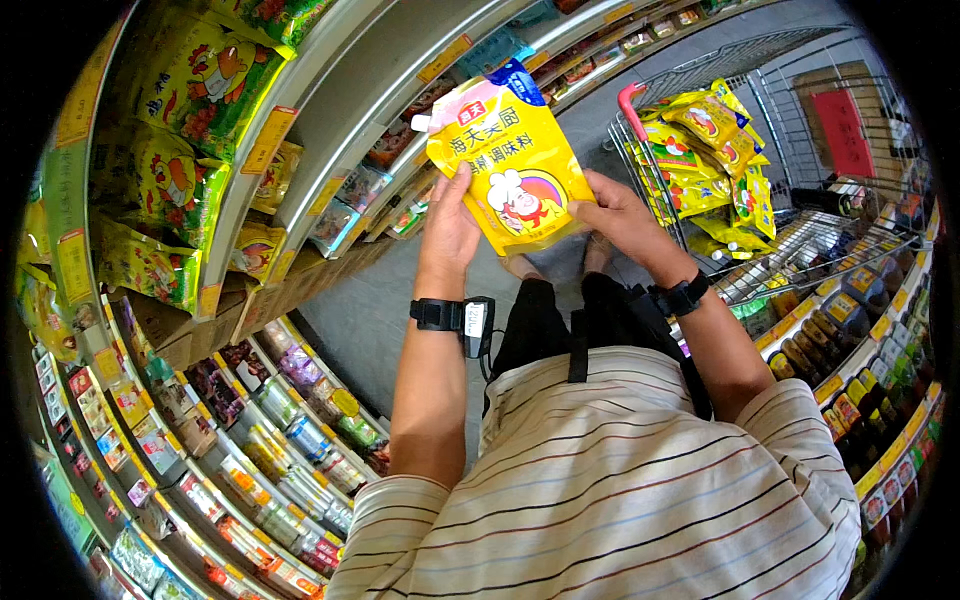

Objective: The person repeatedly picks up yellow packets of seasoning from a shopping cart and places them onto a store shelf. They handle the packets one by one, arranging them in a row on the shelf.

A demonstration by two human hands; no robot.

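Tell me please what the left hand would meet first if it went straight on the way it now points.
The left hand would first meet the yellow packet it holds; beyond that, probably the shelf edge, though depth is unclear.

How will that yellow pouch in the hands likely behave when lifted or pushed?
The yellow pouch probably flexes, given its thin-looking film. Its sheen suggests a somewhat slippery surface, so having the left hand and right hand at opposite edges may help. The white cap at its corner hints at pourable contents that may shift.
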